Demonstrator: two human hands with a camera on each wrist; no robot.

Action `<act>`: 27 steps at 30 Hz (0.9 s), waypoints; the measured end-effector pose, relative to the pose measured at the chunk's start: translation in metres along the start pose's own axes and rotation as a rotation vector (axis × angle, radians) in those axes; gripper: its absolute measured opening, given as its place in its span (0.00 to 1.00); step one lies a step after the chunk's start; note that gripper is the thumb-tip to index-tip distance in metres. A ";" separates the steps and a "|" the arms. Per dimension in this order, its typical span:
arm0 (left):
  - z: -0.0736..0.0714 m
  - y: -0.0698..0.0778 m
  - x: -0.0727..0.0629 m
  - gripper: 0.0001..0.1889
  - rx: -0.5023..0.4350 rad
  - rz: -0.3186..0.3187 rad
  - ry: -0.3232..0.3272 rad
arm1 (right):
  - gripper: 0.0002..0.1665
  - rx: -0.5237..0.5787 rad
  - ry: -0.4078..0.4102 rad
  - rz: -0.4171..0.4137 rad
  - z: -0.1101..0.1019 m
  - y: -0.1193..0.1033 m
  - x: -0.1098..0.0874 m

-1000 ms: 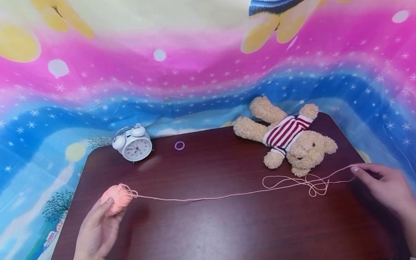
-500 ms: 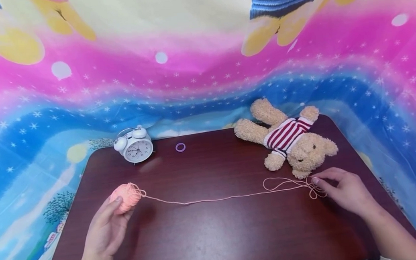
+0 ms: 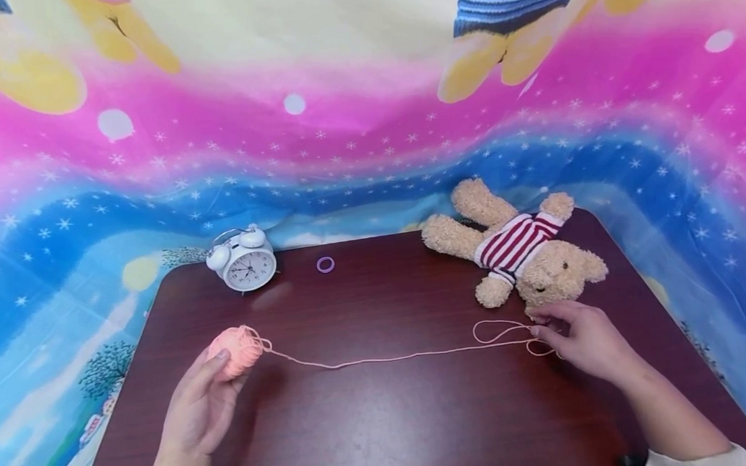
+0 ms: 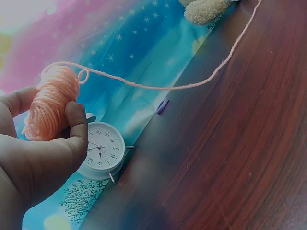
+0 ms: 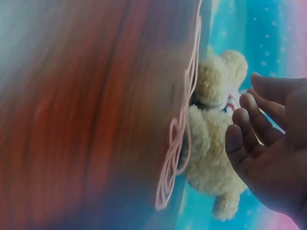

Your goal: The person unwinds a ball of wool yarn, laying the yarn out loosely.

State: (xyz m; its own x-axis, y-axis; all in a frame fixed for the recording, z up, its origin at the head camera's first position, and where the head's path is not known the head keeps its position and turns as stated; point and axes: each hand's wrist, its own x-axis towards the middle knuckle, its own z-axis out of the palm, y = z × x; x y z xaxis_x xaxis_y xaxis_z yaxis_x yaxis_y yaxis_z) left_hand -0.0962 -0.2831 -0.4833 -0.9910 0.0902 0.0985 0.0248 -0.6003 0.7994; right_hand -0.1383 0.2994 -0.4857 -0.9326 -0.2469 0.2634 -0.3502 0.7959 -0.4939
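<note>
A small peach ball of yarn (image 3: pixel 238 352) is held between the thumb and fingers of my left hand (image 3: pixel 199 404), at the left of the head view. From it a single strand (image 3: pixel 382 360) runs right across the dark table to several loose loops (image 3: pixel 500 330). My right hand (image 3: pixel 589 344) is over these loops, just in front of the teddy bear's head, and hides part of them. In the right wrist view its fingers (image 5: pixel 247 127) are loosely bent with no yarn between them, and the loops (image 5: pixel 168 177) lie apart from it on the table.
A teddy bear (image 3: pixel 519 244) in a red-and-white striped shirt lies at the back right. A white twin-bell alarm clock (image 3: pixel 245 263) stands at the back left, with a purple ring (image 3: pixel 325 265) to its right. A printed cloth (image 3: pixel 354 148) hangs around the brown table (image 3: pixel 387 434).
My right hand has let go of the yarn's end and moved left from the table's right side to the loops. My left hand has shifted slightly right with the ball of yarn.
</note>
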 end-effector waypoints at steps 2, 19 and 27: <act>0.002 -0.001 0.000 0.21 0.009 -0.004 0.010 | 0.15 0.022 -0.015 0.013 0.004 -0.005 0.004; 0.018 -0.008 0.005 0.19 0.068 -0.019 0.011 | 0.14 0.364 -0.084 0.024 0.059 -0.065 0.045; 0.025 -0.013 0.006 0.19 0.091 -0.031 0.026 | 0.13 0.467 -0.126 0.014 0.079 -0.096 0.058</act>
State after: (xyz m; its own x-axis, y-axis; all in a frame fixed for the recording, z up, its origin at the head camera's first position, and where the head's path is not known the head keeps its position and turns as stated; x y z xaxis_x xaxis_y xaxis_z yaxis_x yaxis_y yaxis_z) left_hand -0.0995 -0.2542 -0.4783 -0.9946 0.0860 0.0580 0.0045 -0.5230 0.8523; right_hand -0.1661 0.1650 -0.4889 -0.9307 -0.3261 0.1657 -0.3125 0.4736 -0.8235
